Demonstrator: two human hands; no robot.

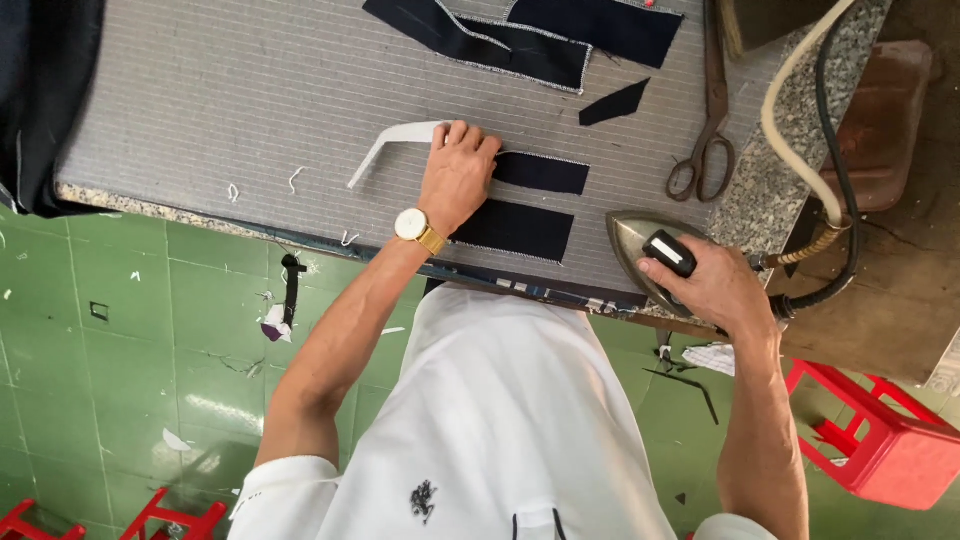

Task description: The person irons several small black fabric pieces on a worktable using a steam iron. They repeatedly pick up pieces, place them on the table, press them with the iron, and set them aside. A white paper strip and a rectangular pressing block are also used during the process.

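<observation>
Head view shows a table (200,90) with a grey striped cover. Two dark blue cloth strips lie near its front edge, one (541,173) above the other (515,229). They are flat, shaped like long boxes, with pale stitched edges. A white strip (392,145) lies just left of them, bent at one end.

The left hand (458,178) rests palm down on the left ends of the dark strips. Its fingers are curled and pressed on the cloth and on the white strip, not closed around anything. A gold watch (414,226) with a white face sits on the wrist. The arm is bent at the elbow.

The right hand (712,285) is wrapped tight around the black handle of a metal iron (636,245). The iron sits at the table's right front corner, point facing away from the person, just right of the lower strip.

More dark cloth pieces (520,40) and brown scissors (708,130) lie farther back.
</observation>
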